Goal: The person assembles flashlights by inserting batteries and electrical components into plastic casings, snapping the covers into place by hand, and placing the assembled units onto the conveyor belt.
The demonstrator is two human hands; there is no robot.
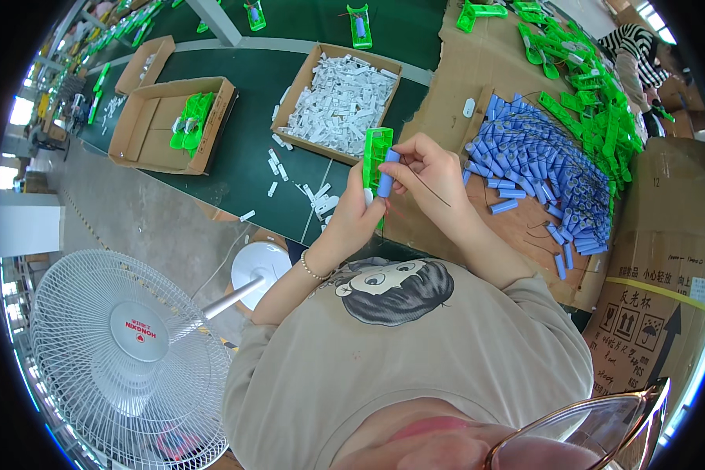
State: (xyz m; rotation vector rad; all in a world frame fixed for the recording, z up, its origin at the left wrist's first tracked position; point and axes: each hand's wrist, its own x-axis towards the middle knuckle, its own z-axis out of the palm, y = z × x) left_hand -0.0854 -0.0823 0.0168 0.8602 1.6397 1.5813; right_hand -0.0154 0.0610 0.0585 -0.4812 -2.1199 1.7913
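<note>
My left hand (354, 210) is closed around a bright green plastic housing (377, 146), held upright over the table edge in front of my chest. In my right hand (432, 174), thumb and fingers pinch a blue cylindrical battery (388, 174) against the housing's open side. Whether the battery is seated inside cannot be made out. A thin dark wire trails from it below my right fingers. To the right, a large heap of blue batteries with wires (517, 149) lies on cardboard. A carton of small white plastic parts (321, 145) stands just beyond my left hand.
More green housings (595, 102) are piled at the far right. A shallow carton (153, 125) at left holds a few green pieces. Loose white parts (321, 200) lie near the table edge. A standing fan (133, 352) is at lower left, a tall carton (650, 235) at right. Another person (634, 59) sits far right.
</note>
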